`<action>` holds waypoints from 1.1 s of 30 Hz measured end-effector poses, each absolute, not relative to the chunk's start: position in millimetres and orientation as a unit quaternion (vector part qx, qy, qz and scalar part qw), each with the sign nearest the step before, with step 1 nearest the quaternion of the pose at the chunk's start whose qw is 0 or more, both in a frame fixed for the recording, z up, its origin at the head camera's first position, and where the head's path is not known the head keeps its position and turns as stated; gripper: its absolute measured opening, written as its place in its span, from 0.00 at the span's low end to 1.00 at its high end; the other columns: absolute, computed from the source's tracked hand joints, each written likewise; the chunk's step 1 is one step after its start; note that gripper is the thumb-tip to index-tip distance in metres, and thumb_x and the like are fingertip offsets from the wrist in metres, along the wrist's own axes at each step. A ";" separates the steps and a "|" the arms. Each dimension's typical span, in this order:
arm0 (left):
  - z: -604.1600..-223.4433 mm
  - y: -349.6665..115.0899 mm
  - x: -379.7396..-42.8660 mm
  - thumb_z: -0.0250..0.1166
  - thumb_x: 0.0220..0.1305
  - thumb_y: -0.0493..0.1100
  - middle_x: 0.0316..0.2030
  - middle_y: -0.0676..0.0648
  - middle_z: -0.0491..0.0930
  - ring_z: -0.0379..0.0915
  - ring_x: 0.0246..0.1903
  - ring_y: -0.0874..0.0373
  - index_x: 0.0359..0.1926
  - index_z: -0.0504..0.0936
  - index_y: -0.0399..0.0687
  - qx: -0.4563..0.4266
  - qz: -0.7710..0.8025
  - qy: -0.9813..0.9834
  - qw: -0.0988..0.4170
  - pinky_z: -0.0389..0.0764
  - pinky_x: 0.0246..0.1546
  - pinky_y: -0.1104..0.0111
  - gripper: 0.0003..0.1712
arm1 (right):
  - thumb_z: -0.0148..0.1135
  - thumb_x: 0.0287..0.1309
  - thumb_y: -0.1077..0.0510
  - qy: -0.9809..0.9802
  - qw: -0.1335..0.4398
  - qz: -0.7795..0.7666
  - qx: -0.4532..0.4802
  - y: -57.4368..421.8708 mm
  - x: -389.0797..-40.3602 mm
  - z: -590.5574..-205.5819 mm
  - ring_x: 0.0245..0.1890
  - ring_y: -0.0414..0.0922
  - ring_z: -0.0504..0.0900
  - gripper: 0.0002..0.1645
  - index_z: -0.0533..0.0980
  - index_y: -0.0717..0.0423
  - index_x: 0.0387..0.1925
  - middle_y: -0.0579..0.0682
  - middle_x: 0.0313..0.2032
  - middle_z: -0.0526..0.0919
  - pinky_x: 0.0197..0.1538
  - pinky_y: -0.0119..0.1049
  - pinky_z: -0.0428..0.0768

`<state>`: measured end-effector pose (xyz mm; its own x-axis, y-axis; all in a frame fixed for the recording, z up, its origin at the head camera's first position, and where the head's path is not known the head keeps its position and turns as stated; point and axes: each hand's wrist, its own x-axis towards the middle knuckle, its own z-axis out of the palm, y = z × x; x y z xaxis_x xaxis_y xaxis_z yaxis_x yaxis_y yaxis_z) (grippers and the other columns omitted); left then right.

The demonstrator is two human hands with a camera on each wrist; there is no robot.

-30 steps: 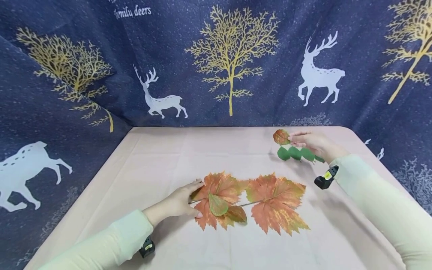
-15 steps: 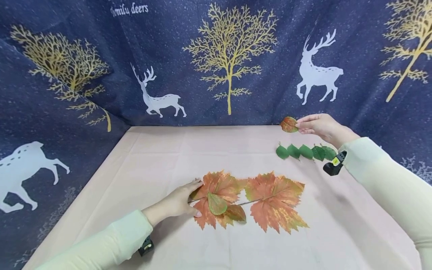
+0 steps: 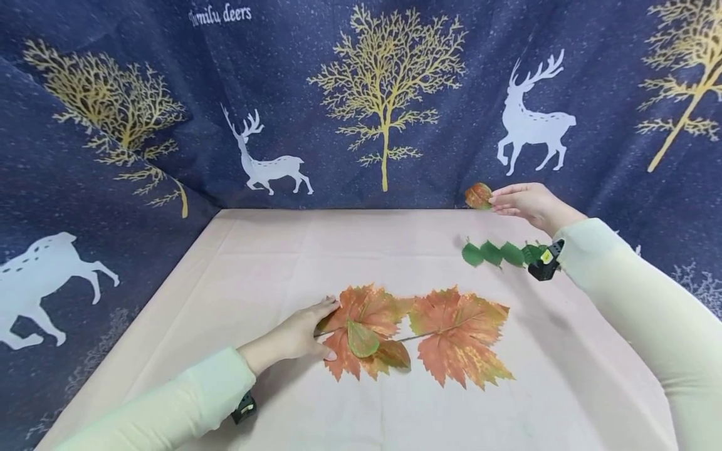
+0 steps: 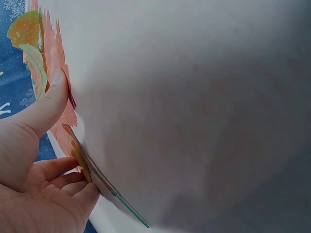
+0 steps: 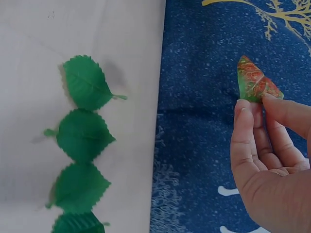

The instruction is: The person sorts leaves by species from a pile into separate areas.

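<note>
My right hand [image 3: 533, 203] pinches a small red-and-green leaf [image 3: 477, 196] between thumb and fingertips, raised at the table's far right edge. In the right wrist view that leaf [image 5: 255, 80] points up, seen against the blue cloth. Below it lies a row of several green toothed leaves [image 5: 85, 136]. At the middle of the table, my left hand [image 3: 296, 332] rests at the left edge of a large orange leaf [image 3: 372, 307], thumb spread from the fingers. A small green leaf [image 3: 362, 339] and a brownish-green leaf [image 3: 393, 355] lie over it. The left thumb [image 4: 56, 94] touches the orange leaf.
A second large orange leaf [image 3: 459, 326] lies to the right of the first, its stem reaching toward it. The pale pink table [image 3: 271, 269] meets a dark blue cloth [image 3: 429, 169] printed with deer and trees. Dark cameras sit on both wrists.
My right hand has lifted the small red-and-green leaf up and away from the green row, then shifted slightly left. The left hand has stayed at the orange leaf.
</note>
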<state>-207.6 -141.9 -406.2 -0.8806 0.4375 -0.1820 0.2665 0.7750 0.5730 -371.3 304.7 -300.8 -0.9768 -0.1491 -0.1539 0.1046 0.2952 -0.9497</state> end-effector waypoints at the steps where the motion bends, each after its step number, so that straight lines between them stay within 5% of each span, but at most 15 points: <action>1: -406.2 -141.8 -207.6 0.78 0.47 0.43 0.74 0.38 0.51 0.48 0.73 0.41 0.73 0.58 0.38 0.190 0.277 0.929 0.154 0.57 0.71 0.46 0.55 | 0.58 0.66 0.60 0.795 0.109 -0.596 -0.015 303.5 -372.5 -302.5 0.32 0.33 0.84 0.05 0.79 0.48 0.38 0.36 0.28 0.86 0.41 0.24 0.82; 7: -406.2 -143.0 -206.0 0.77 0.48 0.43 0.74 0.38 0.52 0.47 0.73 0.41 0.72 0.58 0.38 0.194 0.281 0.927 0.152 0.56 0.71 0.46 0.54 | 0.57 0.66 0.62 0.779 0.122 -0.615 -0.008 290.9 -380.8 -315.9 0.33 0.35 0.85 0.07 0.78 0.54 0.44 0.39 0.28 0.86 0.41 0.25 0.83; 17: -408.5 -144.3 -207.5 0.78 0.47 0.44 0.74 0.37 0.52 0.48 0.73 0.41 0.72 0.59 0.37 0.202 0.275 0.929 0.145 0.56 0.71 0.46 0.55 | 0.54 0.67 0.65 0.773 0.151 -0.616 0.007 270.2 -392.9 -345.7 0.31 0.35 0.84 0.24 0.65 0.71 0.62 0.40 0.27 0.85 0.41 0.25 0.83; 26: -410.5 -145.0 -208.2 0.78 0.48 0.43 0.74 0.36 0.52 0.48 0.73 0.39 0.72 0.58 0.36 0.213 0.282 0.925 0.142 0.57 0.70 0.45 0.54 | 0.54 0.66 0.66 0.789 0.133 -0.600 0.004 257.4 -403.9 -369.2 0.35 0.37 0.84 0.22 0.68 0.71 0.59 0.40 0.28 0.84 0.61 0.41 0.78; 33: -411.5 -145.1 -207.6 0.77 0.48 0.45 0.74 0.39 0.51 0.48 0.73 0.41 0.73 0.58 0.40 0.201 0.277 0.929 0.144 0.58 0.70 0.46 0.55 | 0.54 0.65 0.67 0.795 0.137 -0.591 0.001 242.1 -410.4 -384.9 0.34 0.38 0.85 0.23 0.67 0.74 0.59 0.42 0.28 0.85 0.57 0.40 0.80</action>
<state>-207.6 -145.1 -411.5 -0.8784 0.4520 -0.1554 0.2928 0.7658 0.5725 -410.4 242.1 -384.9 -0.9625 -0.1600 -0.2189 0.1638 0.3003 -0.9397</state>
